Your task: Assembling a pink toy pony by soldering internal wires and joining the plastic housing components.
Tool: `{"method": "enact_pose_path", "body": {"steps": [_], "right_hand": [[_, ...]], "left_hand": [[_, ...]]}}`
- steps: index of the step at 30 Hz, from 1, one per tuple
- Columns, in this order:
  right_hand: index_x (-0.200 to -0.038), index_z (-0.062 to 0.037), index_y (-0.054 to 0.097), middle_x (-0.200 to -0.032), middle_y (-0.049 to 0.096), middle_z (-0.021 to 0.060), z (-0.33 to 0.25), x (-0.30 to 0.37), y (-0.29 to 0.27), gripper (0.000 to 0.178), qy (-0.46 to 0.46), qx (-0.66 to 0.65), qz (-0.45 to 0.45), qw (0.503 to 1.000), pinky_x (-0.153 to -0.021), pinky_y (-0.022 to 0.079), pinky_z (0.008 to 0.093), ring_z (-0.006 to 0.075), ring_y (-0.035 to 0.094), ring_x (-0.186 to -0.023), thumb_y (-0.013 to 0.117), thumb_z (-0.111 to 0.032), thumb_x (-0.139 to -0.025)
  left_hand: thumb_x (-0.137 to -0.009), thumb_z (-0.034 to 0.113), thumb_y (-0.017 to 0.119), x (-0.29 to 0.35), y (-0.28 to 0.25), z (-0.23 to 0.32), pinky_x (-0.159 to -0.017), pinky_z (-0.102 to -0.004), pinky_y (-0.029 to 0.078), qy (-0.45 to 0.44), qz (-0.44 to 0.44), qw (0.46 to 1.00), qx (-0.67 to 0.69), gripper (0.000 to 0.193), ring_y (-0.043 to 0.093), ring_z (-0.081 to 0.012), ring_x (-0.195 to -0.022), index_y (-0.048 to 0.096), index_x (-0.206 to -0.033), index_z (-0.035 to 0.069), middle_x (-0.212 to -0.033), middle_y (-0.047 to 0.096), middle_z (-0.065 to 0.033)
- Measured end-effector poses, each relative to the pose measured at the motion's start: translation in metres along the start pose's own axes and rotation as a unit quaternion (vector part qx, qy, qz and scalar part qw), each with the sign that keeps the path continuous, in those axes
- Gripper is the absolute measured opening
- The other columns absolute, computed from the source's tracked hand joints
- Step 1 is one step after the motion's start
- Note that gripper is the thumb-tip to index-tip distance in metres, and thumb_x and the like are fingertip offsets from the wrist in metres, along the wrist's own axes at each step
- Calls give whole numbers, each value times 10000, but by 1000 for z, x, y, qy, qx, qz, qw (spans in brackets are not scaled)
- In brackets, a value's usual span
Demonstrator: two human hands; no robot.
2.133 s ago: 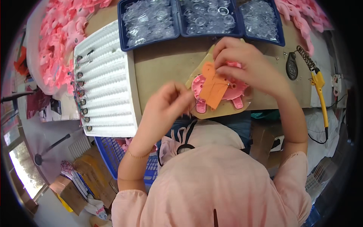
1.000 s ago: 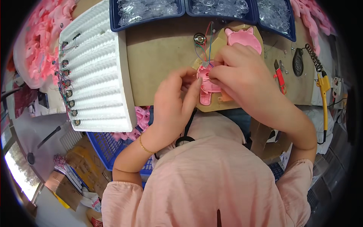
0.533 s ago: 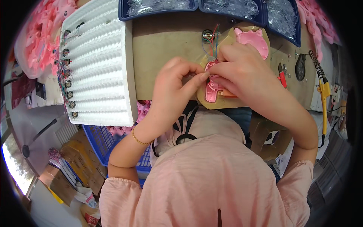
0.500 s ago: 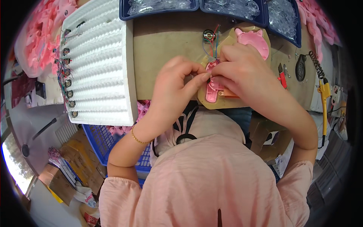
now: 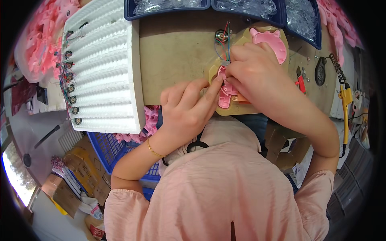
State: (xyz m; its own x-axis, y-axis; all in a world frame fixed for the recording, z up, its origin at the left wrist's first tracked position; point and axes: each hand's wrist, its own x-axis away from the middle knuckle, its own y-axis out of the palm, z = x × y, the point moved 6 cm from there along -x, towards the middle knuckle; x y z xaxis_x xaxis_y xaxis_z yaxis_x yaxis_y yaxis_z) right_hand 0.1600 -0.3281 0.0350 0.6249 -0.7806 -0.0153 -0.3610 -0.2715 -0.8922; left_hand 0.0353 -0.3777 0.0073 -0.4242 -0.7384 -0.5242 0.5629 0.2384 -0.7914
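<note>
A pink plastic shell half (image 5: pixel 224 102) with a narrow handle lies in a tan fixture (image 5: pixel 250 109) at the near edge of the table. My left hand (image 5: pixel 185 102) reaches in from the left, its index finger stretched out and its tip on the shell; the other fingers are bent and hold nothing visible. Over the shell's right side, the fingers of my right hand (image 5: pixel 257 72) are pressed together; what they grip is hidden. Red, blue and green wires rise from the shell beside a small round speaker (image 5: pixel 221 35). A round pink shell part (image 5: pixel 270 43) with pointed ears sits behind my right hand.
A white ridged foam tray (image 5: pixel 106 72) with several small speakers stands at left. Blue bins (image 5: pixel 247 20) of clear plastic parts line the back. A red-handled cutter (image 5: pixel 300 81), a black oval object (image 5: pixel 319 71) and a yellow soldering iron (image 5: pixel 345 108) are at right.
My left hand has gone from a pinch at the shell to one stretched finger on it, its palm turned down and lower. My right hand has barely moved.
</note>
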Motion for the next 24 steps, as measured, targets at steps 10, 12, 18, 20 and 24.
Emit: {"method": "enact_pose_path", "body": {"steps": [10,12,18,20,24], "right_hand": [[-717,-43,603,-742,484,57,-2,-2,1,60,6,18,-16,1000,-692,339,346,239,503,-774,652,-76,-714],[-750,-46,609,-775,497,63,0,0,1,70,15,24,-36,999,-712,346,352,245,509,-796,656,-84,-715],[-899,-65,619,-920,539,82,1,-10,-5,222,-5,-4,29,1000,-847,367,375,255,528,-913,685,-160,-710],[-927,-65,616,-950,546,85,6,-17,-2,259,-29,11,26,999,-880,368,379,256,530,-938,690,-183,-708],[-940,-57,617,-939,574,67,14,-38,8,277,-10,34,-188,982,-871,379,374,250,535,-943,683,-200,-712]], "left_hand": [[-676,137,637,-10,1,20,-574,-248,355,139,-219,961,-97,447,456,-143,-693,627,-1098,-10,-803,506,-12],[-693,122,684,-13,3,23,-537,-245,360,178,-250,945,-113,450,460,-146,-676,610,-1108,-34,-716,454,-7],[-646,106,583,8,13,1,-555,-270,399,101,-161,981,49,550,464,-176,-643,561,-1174,-45,-713,480,-45],[-664,72,617,11,11,-7,-561,-281,400,-3,-87,986,145,538,471,-186,-618,555,-1189,-27,-721,472,-51],[-676,55,637,9,11,-5,-557,-289,392,-16,-78,988,129,522,476,-190,-613,562,-1188,-9,-719,459,-48]]}}
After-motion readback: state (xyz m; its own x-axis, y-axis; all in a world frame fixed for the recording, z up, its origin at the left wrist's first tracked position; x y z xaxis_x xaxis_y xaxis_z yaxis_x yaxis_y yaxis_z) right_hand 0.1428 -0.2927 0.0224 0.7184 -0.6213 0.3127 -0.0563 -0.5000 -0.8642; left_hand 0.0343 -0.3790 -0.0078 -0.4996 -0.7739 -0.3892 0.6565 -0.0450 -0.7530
